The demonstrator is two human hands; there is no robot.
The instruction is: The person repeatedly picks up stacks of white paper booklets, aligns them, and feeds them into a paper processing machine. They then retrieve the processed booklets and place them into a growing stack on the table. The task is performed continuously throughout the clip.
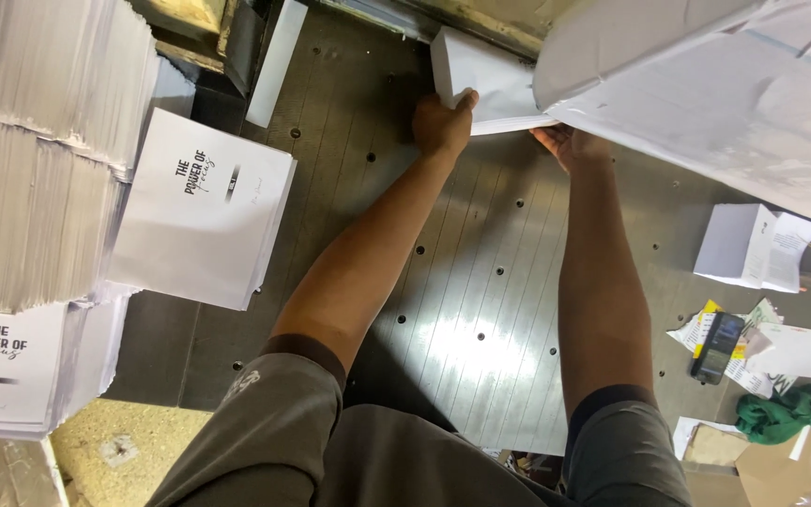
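Paper stack [481, 80] sits at the far end of the metal table [481, 310], near the machine's back edge, partly under a big white sheet [706, 103]; left hand [441, 122] grips its near left corner, thumb on top, right hand [570, 145] is tucked under the right side, fingers hidden so closure can't be told. Likely heavy, loose and slippery, sheets apt to fan, so best held at both side edges. Printed stacks [199, 211] left, phone [717, 345] and green cloth [781, 413] right.

White paper stack [481, 80] lies flat on metal table [481, 300].
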